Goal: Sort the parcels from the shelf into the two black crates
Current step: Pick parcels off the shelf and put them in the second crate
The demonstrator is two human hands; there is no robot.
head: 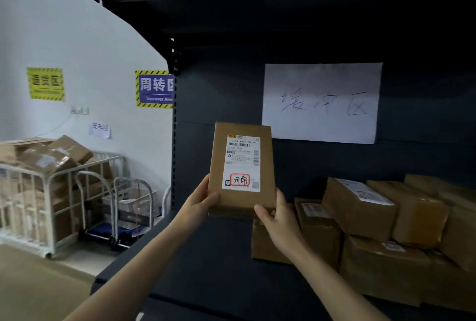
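A flat brown cardboard parcel (242, 166) stands upright in front of me, above the dark shelf (211, 269), its white shipping label with a red-boxed handwritten mark facing me. My left hand (203, 198) grips its lower left edge. My right hand (275, 220) grips its lower right corner, thumb on the front. Several more brown parcels (360, 207) are stacked on the right side of the shelf. No black crate is in view.
A white handwritten paper sheet (320, 103) hangs on the shelf's back panel. To the left stands a white wire cage trolley (51, 192) piled with cardboard boxes, with hand carts (121, 207) beside it. Yellow and blue zone signs (154, 89) hang on the white wall.
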